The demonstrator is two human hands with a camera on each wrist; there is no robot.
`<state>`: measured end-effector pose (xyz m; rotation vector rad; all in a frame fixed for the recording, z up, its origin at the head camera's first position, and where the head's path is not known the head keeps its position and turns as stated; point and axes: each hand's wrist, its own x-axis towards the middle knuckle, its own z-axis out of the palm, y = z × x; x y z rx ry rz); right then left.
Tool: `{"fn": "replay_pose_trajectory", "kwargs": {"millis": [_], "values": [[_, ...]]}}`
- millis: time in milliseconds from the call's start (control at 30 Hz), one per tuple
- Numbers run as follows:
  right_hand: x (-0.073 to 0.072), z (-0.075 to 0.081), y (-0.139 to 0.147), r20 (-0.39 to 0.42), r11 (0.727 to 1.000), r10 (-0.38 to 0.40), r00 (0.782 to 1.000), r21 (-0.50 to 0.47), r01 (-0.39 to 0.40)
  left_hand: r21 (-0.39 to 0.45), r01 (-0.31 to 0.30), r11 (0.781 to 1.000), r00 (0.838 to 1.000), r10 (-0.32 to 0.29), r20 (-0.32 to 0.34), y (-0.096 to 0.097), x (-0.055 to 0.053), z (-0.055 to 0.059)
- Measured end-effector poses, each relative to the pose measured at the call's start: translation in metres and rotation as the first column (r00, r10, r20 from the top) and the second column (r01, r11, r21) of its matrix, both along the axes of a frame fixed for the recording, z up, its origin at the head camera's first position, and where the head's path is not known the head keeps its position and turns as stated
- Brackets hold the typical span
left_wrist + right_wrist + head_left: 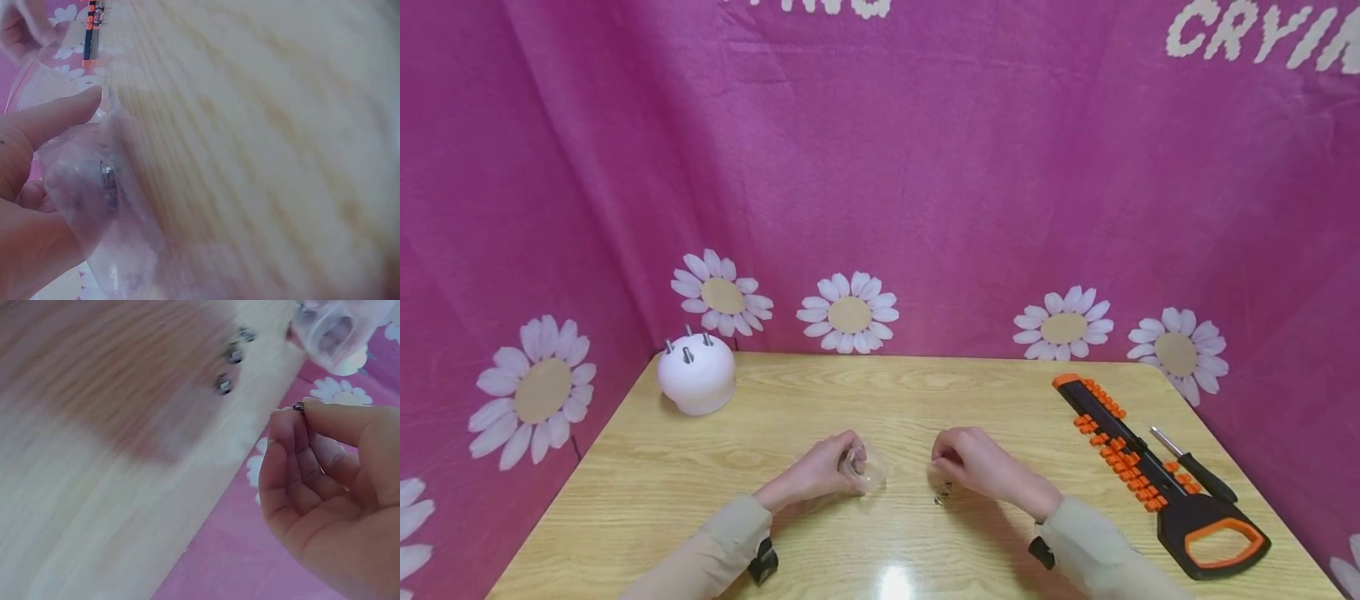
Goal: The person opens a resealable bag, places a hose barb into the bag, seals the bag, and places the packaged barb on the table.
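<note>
Beige sleeve (707,546) nearest me, the left hand (817,472) grips a clear bag (872,477), I'd guess soft and slippery, best held by its rim. Loose metal pieces (234,354) lie beside the right hand (981,462), whose fingertips pinch a tiny metal bit (299,407).

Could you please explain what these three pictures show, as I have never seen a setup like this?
Of course. There is no machine here: a person works with two bare hands. The wide picture comes from a camera worn on the head; the two closer ones come from a camera on each wrist.

The left hand holds a clear plastic bag. The right hand pinches a small metal piece, and three similar pieces lie on the wooden table.

At the table's far left stands a white dome with four metal posts on top. On the right lie a black-and-orange rack and a screwdriver.
</note>
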<state>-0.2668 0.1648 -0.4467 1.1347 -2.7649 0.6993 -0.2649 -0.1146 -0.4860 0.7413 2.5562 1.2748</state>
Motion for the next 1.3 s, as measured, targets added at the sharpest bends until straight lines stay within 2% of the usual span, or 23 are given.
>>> {"fn": "replay_pose_trajectory", "kwargs": {"millis": [133,233,533,767,1033,1300], "values": [[-0.002,0.005,-0.017,0.085,0.999,-0.003,0.996,-0.050,0.007,0.011,0.003,1.000,1.000,-0.003,0.000,0.000,0.000,0.000],[-0.004,0.006,-0.030,0.118,0.996,0.006,0.993,-0.088,0.005,0.009,-0.004,1.000,1.000,0.004,0.002,0.001,0.000,0.001],[-0.007,0.003,-0.061,0.132,0.991,0.074,0.988,-0.120,-0.058,0.009,-0.003,1.000,1.000,0.003,0.008,0.000,0.000,0.002],[-0.007,-0.001,-0.071,0.150,0.984,0.111,0.982,-0.156,-0.087,0.015,0.006,1.000,1.000,-0.007,0.025,-0.001,0.000,0.002],[-0.007,0.002,-0.060,0.154,0.988,0.071,0.985,-0.146,-0.048,0.010,0.004,1.000,1.000,-0.004,0.010,0.000,-0.001,0.000],[-0.008,0.003,-0.021,0.149,0.993,0.002,0.989,-0.119,0.016,0.002,-0.001,1.000,1.000,0.001,-0.014,0.000,0.000,0.000]]}}
